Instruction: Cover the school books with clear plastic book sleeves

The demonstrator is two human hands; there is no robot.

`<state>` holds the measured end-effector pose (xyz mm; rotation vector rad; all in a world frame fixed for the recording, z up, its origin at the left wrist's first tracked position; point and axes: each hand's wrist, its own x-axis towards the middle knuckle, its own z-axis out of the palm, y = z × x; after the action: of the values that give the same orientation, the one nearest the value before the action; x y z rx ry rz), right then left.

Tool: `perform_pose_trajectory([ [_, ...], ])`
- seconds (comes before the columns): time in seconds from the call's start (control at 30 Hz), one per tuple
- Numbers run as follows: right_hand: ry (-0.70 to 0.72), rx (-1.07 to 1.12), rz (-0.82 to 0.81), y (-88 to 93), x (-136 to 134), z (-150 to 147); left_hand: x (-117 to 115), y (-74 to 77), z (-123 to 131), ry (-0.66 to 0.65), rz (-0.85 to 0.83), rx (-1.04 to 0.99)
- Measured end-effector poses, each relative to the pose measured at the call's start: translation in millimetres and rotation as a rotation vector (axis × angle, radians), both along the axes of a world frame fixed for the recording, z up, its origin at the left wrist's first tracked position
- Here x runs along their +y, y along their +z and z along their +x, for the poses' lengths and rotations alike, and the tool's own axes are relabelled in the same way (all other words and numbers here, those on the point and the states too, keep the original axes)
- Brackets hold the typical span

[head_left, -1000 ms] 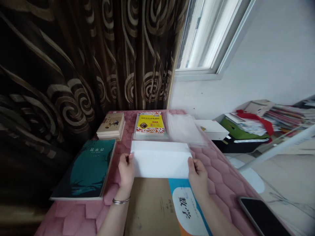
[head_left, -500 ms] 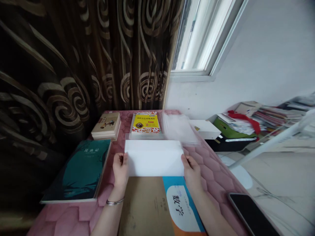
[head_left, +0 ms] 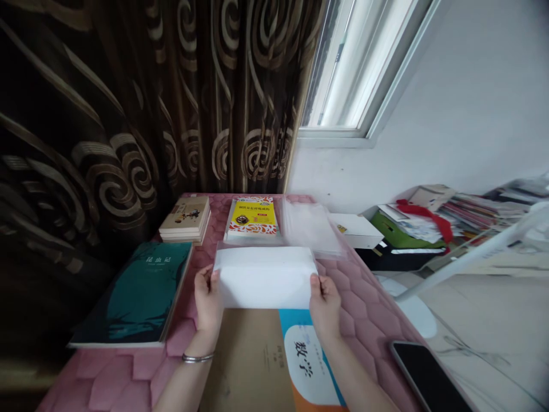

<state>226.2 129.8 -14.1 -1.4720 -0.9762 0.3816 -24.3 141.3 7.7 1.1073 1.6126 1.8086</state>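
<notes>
My left hand (head_left: 208, 298) and my right hand (head_left: 324, 302) each pinch a side edge of a white folded sheet (head_left: 263, 277) held above an open book (head_left: 270, 359). The book lies flat on the pink quilted table (head_left: 364, 309), with a brown inner cover on the left and a blue, white and orange cover on the right. A metal bangle (head_left: 198, 358) circles my left wrist.
A teal book (head_left: 139, 292) lies at the left, a small stack of books (head_left: 186, 217) behind it, a yellow book (head_left: 253, 216) and clear plastic covers (head_left: 311, 229) at the back. A black phone (head_left: 429, 375) rests near the right edge. A dark patterned curtain hangs behind.
Both hands with the white sheet have drifted slightly left in the view as the camera shifted. Their grip on the sheet's edges is the same.
</notes>
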Motion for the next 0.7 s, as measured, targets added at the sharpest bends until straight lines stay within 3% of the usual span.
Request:
perform_pose_trajectory([
  [0.13,0.017,0.021,0.024,1.1,-3.5,1.3,-15.7,4.2,-3.6,-0.058,-0.062,-0.044],
  [0.3,0.053,0.031,0.016,4.2,-8.4,4.8,-29.2,-1.7,-9.6,-0.059,-0.108,-0.166],
  [0.53,0.117,0.138,-0.050,11.3,-12.8,5.6,-27.5,-2.3,-11.3,-0.092,-0.128,-0.213],
  [0.7,0.080,0.145,-0.022,1.6,-21.2,8.7,-24.2,-0.5,-8.4,-0.170,-0.109,-0.350],
])
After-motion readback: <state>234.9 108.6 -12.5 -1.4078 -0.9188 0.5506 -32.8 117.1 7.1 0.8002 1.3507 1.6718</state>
